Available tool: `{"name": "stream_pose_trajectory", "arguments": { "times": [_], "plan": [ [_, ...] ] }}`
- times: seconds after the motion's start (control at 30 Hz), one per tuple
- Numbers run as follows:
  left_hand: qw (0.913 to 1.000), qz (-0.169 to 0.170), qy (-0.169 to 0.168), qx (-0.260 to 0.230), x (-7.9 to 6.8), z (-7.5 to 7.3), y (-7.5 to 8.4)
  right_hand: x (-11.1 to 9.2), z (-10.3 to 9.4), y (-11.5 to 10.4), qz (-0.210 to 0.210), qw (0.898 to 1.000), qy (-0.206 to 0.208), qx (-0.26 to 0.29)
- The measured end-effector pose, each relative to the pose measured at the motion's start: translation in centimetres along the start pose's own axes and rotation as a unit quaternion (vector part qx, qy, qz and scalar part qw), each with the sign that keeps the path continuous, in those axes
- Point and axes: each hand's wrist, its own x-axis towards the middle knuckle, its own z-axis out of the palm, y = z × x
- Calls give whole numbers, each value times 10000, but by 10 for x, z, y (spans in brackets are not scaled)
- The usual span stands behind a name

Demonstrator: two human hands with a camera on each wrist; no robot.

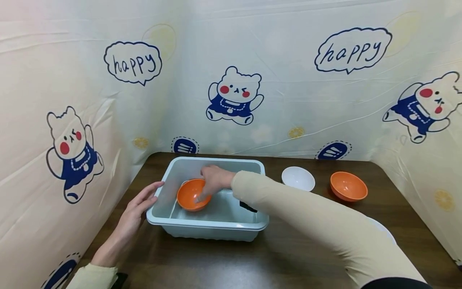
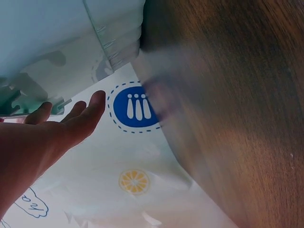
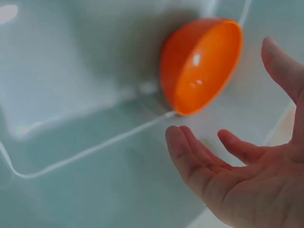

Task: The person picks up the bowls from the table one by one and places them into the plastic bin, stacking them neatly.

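An orange bowl (image 1: 190, 196) sits in the left part of a pale blue plastic basin (image 1: 207, 225), and a sliver of white rim shows behind it. My right hand (image 1: 215, 179) reaches into the basin at the bowl's right side. In the right wrist view, a gap separates the spread thumb and fingers of the right hand (image 3: 237, 166) from the orange bowl (image 3: 199, 66). At the basin's left rim, my left hand (image 1: 131, 212) rests its extended fingertips. The left wrist view has the left hand (image 2: 61, 130) beside the basin wall (image 2: 114, 28), fingers loosely extended.
Right of the basin on the dark wooden table (image 1: 202, 265) stand a white bowl (image 1: 298, 178) and another orange bowl (image 1: 348, 186). A white rounded edge (image 1: 383, 229) pokes out from behind my right sleeve. Printed cloth (image 1: 288, 100) encloses the table's back and sides.
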Motion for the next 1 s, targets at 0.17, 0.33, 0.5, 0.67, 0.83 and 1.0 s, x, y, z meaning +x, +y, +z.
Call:
{"name": "stream_pose_trajectory", "arguments": {
  "times": [0.17, 0.33, 0.5, 0.67, 0.83, 1.0],
  "plan": [
    [10000, 15, 27, -21, 0, 1, 2, -11, -16, -6, -123, 9999, -20, 10],
    [10000, 13, 5, 24, 0, 1, 2, -25, -27, -11, -243, 9996, -127, 34],
    [9999, 12, 3, 128, 0, 1, 2, -40, -32, -15, -334, 9994, -78, -42],
    [9999, -16, -3, 165, 0, 0, 2, -51, -35, -14, -517, 9986, 86, -29],
    [9999, 15, -42, 126, 1, -2, 2, -58, -32, -11, -634, 9974, 335, 60],
    [9999, 24, -63, 90, 2, -1, 2, -66, -29, -8, -726, 9965, 404, 107]
  ]
}}
